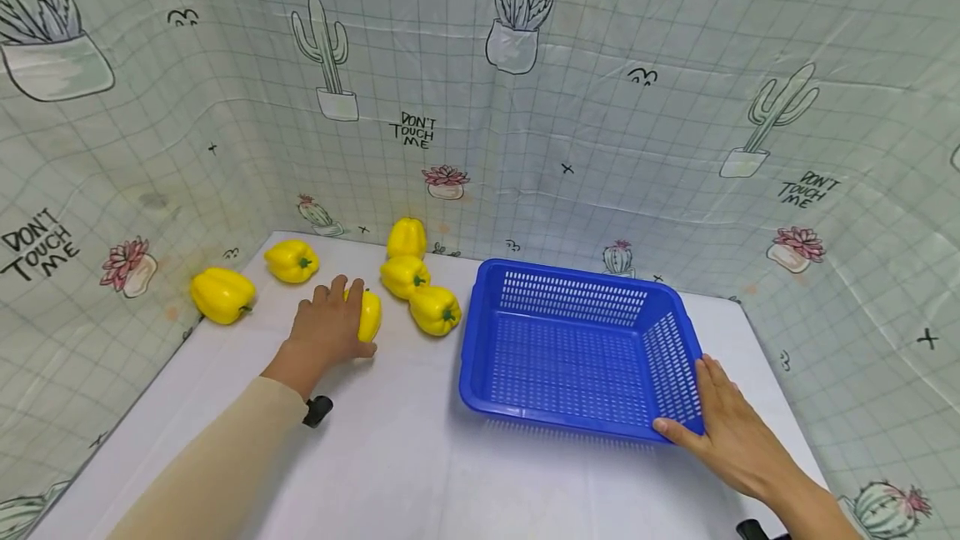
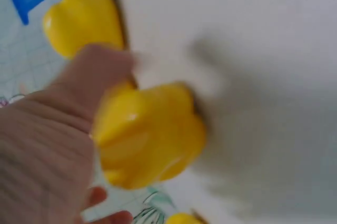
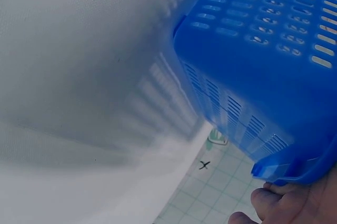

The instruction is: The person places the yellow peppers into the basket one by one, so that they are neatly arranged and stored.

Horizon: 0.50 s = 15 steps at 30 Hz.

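Observation:
My left hand (image 1: pixel 327 325) reaches around a yellow bell pepper (image 1: pixel 370 317) on the white table, its fingers over the far side and the thumb at the near side. In the left wrist view this pepper (image 2: pixel 152 134) sits between the blurred thumb (image 2: pixel 102 66) and the spread fingers. My right hand (image 1: pixel 735 427) holds the right front corner of a blue plastic basket (image 1: pixel 570 421), thumb over the rim and fingers along the outer side. The right wrist view shows the slotted basket wall (image 3: pixel 253 71) and part of that hand (image 3: pixel 300 203).
Three more bell peppers, a back one (image 1: pixel 407 238), a middle one (image 1: pixel 405 276) and a front one (image 1: pixel 435 310), form a row left of the basket. Two others, one (image 1: pixel 292 261) and another (image 1: pixel 222 295), lie far left. A printed cloth (image 1: pixel 570 132) surrounds the table's back and sides.

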Available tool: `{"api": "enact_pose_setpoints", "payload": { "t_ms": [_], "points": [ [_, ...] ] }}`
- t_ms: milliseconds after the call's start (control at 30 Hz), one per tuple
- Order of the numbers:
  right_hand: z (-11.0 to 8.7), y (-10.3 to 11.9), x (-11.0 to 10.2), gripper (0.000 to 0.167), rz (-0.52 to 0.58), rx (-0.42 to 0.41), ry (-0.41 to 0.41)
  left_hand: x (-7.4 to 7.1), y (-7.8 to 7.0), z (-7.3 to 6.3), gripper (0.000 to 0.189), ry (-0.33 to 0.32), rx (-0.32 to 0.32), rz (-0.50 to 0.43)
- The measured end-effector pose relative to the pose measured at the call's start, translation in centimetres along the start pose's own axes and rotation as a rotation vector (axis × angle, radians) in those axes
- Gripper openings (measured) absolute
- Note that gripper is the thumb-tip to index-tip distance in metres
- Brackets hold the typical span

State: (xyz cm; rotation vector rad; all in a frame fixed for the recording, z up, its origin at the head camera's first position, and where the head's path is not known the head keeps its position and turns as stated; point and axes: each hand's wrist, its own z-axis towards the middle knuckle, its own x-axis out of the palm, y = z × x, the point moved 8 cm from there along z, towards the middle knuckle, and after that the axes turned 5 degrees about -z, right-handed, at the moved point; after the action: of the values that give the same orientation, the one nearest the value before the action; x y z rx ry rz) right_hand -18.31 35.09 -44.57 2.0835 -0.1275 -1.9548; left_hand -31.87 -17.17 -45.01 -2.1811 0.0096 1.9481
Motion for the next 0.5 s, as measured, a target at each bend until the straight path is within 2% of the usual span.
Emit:
{"api": "enact_pose_setpoints", "payload": {
  "t_ms": [167, 300, 500],
  "points": [
    [0.0, 0.0, 0.0, 0.113, -0.005, 0.0, 0.0, 0.0, -0.1, 0.0, 0.114, 0.061, 0.094, 0.06],
    [0.0, 0.0, 0.0, 0.112, 0.001, -0.011, -0.005, 0.3, -0.2, 0.4, 0.11, 0.061, 0.145, 0.099],
    [-0.2, 0.1, -0.3, 0.111, -0.007, -0.048, -0.023, 0.7, -0.5, 0.9, 0.105, 0.067, 0.184, 0.153]
  ]
}}
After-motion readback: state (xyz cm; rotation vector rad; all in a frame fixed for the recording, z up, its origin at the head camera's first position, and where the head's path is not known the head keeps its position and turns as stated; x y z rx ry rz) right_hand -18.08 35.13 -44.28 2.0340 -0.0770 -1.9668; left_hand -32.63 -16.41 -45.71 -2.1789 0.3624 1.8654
